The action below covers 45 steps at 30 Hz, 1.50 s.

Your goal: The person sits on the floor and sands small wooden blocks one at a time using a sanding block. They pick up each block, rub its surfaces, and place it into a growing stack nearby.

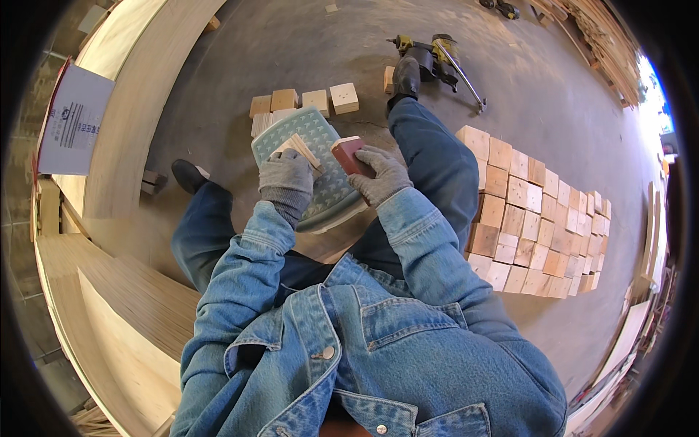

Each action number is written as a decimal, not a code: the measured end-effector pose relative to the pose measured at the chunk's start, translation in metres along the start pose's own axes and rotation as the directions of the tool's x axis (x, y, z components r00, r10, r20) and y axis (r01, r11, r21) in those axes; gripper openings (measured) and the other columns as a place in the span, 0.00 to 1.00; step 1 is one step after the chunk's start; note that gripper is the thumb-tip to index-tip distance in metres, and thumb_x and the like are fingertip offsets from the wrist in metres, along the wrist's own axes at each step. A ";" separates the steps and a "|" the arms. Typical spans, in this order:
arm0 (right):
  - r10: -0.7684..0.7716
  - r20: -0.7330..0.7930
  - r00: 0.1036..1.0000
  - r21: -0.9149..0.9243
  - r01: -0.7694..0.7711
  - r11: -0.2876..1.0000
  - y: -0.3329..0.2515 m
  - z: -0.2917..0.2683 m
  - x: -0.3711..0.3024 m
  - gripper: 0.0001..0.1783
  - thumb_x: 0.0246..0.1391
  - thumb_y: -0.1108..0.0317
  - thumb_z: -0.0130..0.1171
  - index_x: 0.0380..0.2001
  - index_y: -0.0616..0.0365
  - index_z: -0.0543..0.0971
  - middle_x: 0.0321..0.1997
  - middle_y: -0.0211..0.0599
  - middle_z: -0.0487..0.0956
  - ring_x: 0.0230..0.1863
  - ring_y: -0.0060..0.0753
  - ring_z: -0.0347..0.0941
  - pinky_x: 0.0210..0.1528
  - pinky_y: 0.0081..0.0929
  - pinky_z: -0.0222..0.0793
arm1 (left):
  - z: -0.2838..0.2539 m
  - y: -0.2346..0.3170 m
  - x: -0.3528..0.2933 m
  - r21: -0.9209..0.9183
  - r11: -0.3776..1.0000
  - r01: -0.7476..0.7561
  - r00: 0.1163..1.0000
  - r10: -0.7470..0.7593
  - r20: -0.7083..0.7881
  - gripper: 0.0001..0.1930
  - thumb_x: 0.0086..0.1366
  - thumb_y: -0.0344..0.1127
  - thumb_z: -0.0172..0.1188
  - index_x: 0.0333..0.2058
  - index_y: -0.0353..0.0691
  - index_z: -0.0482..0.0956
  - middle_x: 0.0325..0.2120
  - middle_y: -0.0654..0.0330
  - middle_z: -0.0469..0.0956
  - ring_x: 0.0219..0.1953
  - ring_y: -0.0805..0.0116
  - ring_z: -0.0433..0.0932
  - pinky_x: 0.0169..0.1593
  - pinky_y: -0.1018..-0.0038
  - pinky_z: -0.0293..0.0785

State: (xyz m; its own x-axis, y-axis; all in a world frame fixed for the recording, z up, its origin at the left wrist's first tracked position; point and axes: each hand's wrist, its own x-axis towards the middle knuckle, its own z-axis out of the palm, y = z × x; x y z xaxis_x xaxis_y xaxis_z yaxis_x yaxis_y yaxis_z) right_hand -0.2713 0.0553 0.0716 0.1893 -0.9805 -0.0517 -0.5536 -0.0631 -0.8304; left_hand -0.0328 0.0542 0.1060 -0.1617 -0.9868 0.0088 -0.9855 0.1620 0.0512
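My left hand (pixel 286 177), in a grey knit glove, is closed on a pale layered wooden block (pixel 309 152). That block rests on the patterned top of a light teal plastic stool (pixel 333 198) between my legs. My right hand (pixel 384 177), gloved the same way, grips a sanding block (pixel 346 154) with a reddish-brown covering and a pale wooden edge. The sanding block is held tilted just right of the wooden block, with a small gap between them. My palms and some fingertips are hidden.
Several wooden blocks (pixel 315 100) lie beyond the stool. A large stack of blocks (pixel 539 226) stands right of my leg. By my right boot lies a yellow-and-black nail gun (pixel 443 51). Long boards (pixel 138 95) and a cardboard box (pixel 76 120) line the left side.
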 end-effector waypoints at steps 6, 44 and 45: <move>-0.007 0.010 1.000 -0.022 0.008 1.000 0.002 0.001 0.001 0.36 0.49 0.61 0.80 0.61 0.60 0.81 0.70 0.49 0.75 0.68 0.51 0.74 0.73 0.36 0.69 | 0.018 -0.010 0.003 -0.053 0.994 0.093 0.995 -0.095 -0.031 0.11 0.67 0.43 0.64 0.44 0.46 0.83 0.47 0.52 0.81 0.45 0.42 0.82 0.49 0.48 0.79; -0.058 -0.109 0.992 -0.069 0.050 0.996 0.013 0.032 0.012 0.34 0.49 0.63 0.81 0.60 0.59 0.82 0.67 0.51 0.77 0.67 0.51 0.75 0.70 0.36 0.72 | 0.054 -0.111 -0.067 -0.818 0.573 -0.044 0.876 -0.372 -0.307 0.56 0.52 0.36 0.84 0.75 0.37 0.57 0.70 0.43 0.66 0.69 0.53 0.71 0.72 0.61 0.69; -0.102 -0.144 0.984 -0.065 0.094 0.993 0.012 0.031 0.009 0.34 0.49 0.63 0.81 0.59 0.59 0.82 0.67 0.51 0.77 0.66 0.53 0.76 0.69 0.37 0.72 | 0.050 -0.099 -0.061 -0.802 0.597 0.025 0.917 -0.333 -0.220 0.60 0.48 0.39 0.86 0.75 0.37 0.56 0.70 0.42 0.65 0.71 0.50 0.68 0.73 0.60 0.67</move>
State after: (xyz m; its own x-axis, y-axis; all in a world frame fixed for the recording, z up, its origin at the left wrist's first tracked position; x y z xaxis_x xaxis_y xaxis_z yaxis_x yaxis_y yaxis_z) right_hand -0.2510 0.0510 0.0441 0.1260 -0.9854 0.1142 -0.5847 -0.1668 -0.7939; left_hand 0.0724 0.0982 0.0508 0.1916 -0.9586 0.2104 -0.5510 0.0724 0.8313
